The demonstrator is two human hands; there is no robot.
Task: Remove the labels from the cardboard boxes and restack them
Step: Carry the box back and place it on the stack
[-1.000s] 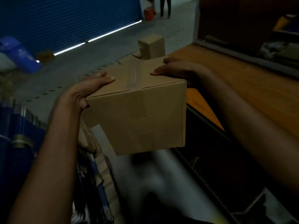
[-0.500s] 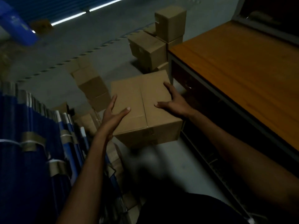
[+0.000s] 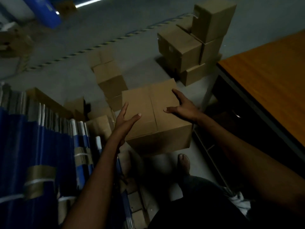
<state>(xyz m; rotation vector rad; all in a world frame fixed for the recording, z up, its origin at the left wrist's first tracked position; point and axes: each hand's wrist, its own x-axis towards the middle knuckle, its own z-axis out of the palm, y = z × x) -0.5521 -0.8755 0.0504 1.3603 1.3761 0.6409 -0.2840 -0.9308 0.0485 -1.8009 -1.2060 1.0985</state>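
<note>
Low beside the table (image 3: 264, 76), the cardboard box (image 3: 145, 100) is between both hands: left hand (image 3: 125, 120) fingers straight against its side, right hand (image 3: 183, 106) fingers spread over its top. Stiff, probably light; grip opposite sides.

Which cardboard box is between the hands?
The large box nearest the person, left hand and right hand at its sides; other boxes stand farther off.

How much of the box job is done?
Done: the box between the left hand and right hand shows no label on top. In hand: both hands press on it, holding it low. Left: the stack behind shows pale patches, perhaps labels, and other boxes sit scattered to the left.
</note>
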